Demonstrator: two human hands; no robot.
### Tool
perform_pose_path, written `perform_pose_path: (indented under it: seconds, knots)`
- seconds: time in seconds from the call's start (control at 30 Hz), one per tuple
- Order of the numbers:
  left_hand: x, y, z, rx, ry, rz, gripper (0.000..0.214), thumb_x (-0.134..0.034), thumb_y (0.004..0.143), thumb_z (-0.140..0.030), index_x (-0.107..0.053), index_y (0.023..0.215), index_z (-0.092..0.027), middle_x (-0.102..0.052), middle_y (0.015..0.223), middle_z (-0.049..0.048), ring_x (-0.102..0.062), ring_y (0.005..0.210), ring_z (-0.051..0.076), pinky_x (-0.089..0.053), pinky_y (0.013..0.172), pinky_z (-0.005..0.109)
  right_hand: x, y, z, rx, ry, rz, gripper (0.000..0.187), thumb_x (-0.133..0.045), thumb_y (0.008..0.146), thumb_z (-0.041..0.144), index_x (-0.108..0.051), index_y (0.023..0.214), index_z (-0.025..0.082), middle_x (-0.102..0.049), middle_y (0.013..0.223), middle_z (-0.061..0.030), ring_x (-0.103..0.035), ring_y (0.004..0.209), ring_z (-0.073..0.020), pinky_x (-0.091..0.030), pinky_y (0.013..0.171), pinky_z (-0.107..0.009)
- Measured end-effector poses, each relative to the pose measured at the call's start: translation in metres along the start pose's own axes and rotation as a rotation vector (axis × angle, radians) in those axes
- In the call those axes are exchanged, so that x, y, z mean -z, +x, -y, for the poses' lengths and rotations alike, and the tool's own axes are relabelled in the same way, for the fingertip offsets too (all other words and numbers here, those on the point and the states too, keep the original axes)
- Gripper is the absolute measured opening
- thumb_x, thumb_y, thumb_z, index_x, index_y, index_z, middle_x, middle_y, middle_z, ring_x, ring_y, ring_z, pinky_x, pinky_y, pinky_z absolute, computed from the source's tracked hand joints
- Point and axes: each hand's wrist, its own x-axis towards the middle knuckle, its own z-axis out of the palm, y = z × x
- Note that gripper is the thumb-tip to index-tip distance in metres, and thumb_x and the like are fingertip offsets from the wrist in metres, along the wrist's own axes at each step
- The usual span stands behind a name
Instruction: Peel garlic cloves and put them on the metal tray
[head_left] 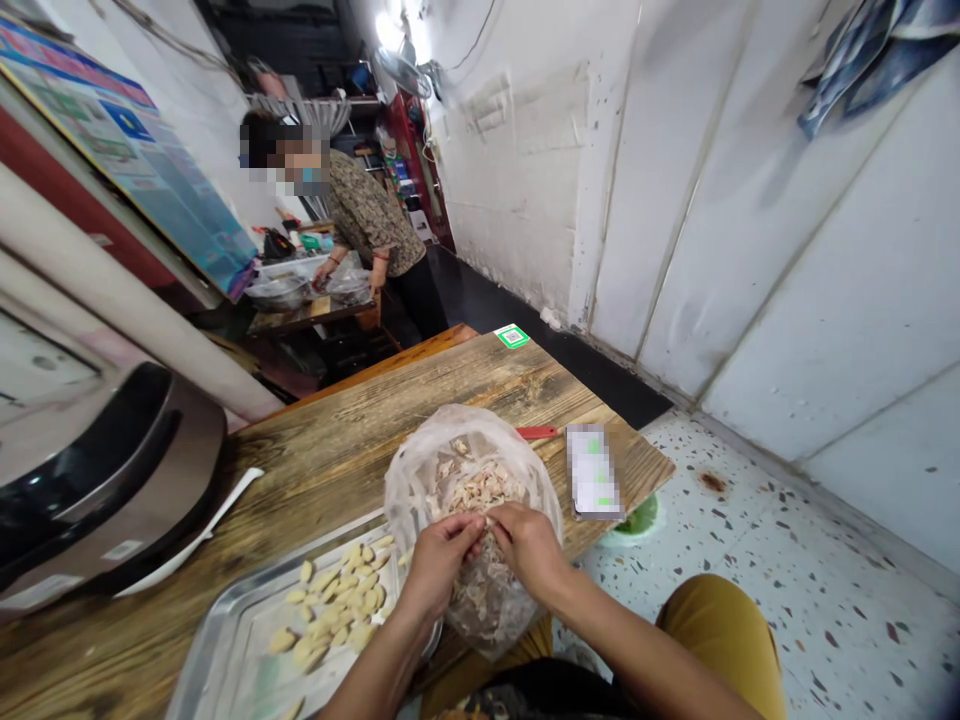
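My left hand (444, 556) and my right hand (529, 548) meet over a clear plastic bag (405, 462), thumbs and fingers pinched close together. Whatever lies between the fingertips is too small and covered to name. Inside the wide-open bag are pale brownish shreds or flakes (486, 486), partly hidden by both hands. To the left, a metal tray (215, 612) bears many pale, almond-shaped pieces (341, 602). My left forearm crosses the tray's right side and covers part of it.
The wooden table (319, 430) also bears a phone (592, 472), a red handle (537, 432), a QR-code card (512, 337), a long white utensil (196, 545) and a large rice cooker (142, 480). Another person (379, 215) stands at a farther table. A green-filled container (642, 516) sits below the table's right edge.
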Motion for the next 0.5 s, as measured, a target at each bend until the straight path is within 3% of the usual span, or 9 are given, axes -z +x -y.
perform_pose_path:
  seconds: [0.17,0.37,0.5]
  knots:
    - [0.002,-0.001,-0.002,0.043,-0.032,0.037,0.037,-0.073,0.059,-0.044,-0.068,0.073,-0.011,-0.057,0.057,-0.0006,-0.044,0.049,0.008,-0.032,0.049,0.019,-0.001,0.0,0.0,-0.016,-0.028,0.023,0.018,-0.047,0.085,0.011,-0.064,0.089,0.017,-0.065,0.082,-0.0057,-0.06,0.077,-0.0158,-0.045,0.07,-0.024]
    - [-0.004,-0.002,-0.001,-0.008,0.003,-0.024,0.038,-0.073,0.057,-0.046,-0.064,0.066,-0.01,-0.054,0.052,-0.002,-0.042,0.047,0.008,-0.03,0.046,0.018,0.0,0.001,0.003,-0.017,-0.178,0.084,0.016,-0.048,0.085,0.011,-0.062,0.078,0.014,-0.062,0.073,-0.0053,-0.059,0.068,-0.0156,-0.044,0.062,-0.023]
    - [-0.011,0.003,0.002,-0.048,-0.038,-0.059,0.036,-0.072,0.058,-0.044,-0.061,0.064,-0.011,-0.048,0.047,-0.0048,-0.036,0.043,0.006,-0.025,0.044,0.018,-0.001,0.002,0.002,-0.023,-0.202,0.056,0.018,-0.046,0.086,0.011,-0.062,0.078,0.013,-0.063,0.073,-0.0066,-0.06,0.068,-0.0158,-0.046,0.062,-0.024]
